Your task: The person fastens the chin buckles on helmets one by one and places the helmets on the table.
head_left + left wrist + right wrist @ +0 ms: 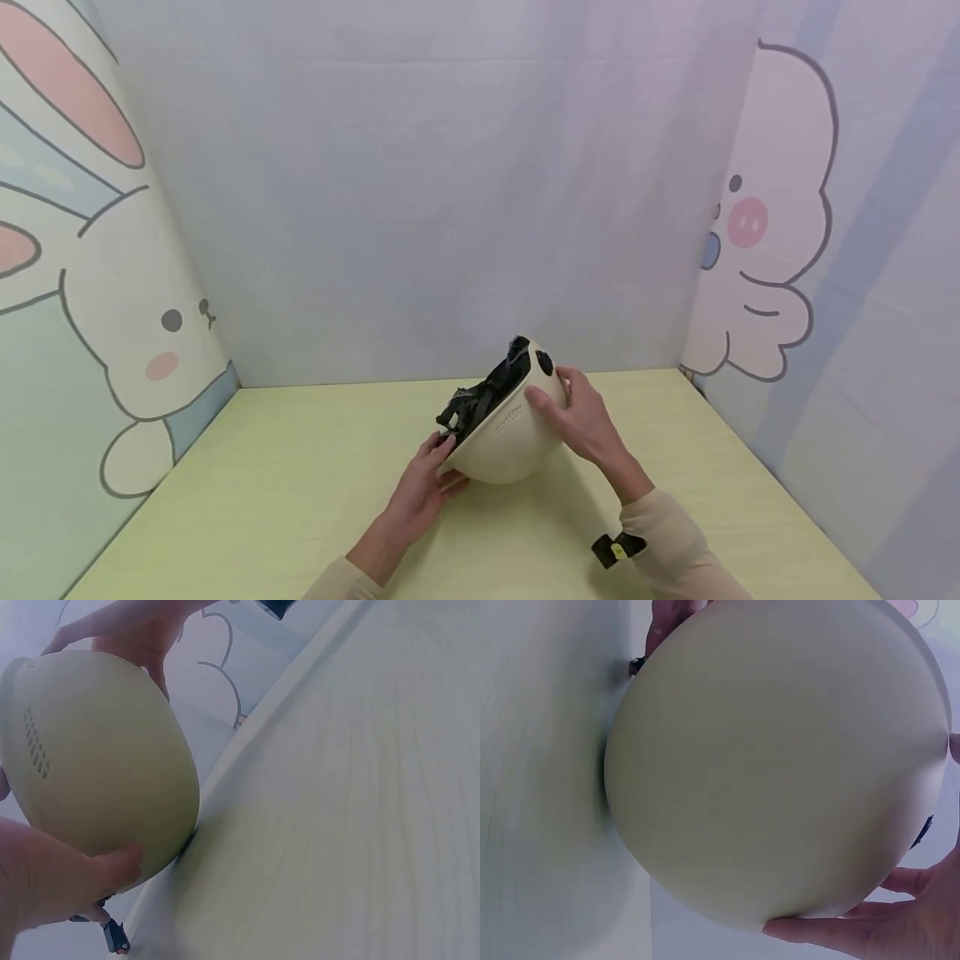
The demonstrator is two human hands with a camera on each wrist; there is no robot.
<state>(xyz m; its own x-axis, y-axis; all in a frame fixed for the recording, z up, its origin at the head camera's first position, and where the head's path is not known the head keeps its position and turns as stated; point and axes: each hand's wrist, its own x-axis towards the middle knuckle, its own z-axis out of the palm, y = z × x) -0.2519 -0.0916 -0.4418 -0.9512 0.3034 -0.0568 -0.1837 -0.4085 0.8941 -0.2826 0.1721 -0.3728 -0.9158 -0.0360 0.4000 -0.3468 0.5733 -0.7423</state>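
Note:
A cream-white helmet (498, 454) is tilted over the table, its open side facing up and to the left. Black straps and inner padding (480, 404) show inside it, and small vent slots line its side. My left hand (422, 493) grips the lower left rim, thumb on the edge and fingers beneath. With thumb and fingers spread, my right hand (588, 421) holds the upper right part of the shell. In the right wrist view the smooth dome (765, 765) fills the frame, its rounded side right at the tabletop.
The helmet is over a pale yellow table (300, 467). A plain grey-white curtain (450, 208) hangs along the back, and printed cartoon panels stand at the left and right. A black strap with a yellow mark (618, 550) is at my right sleeve.

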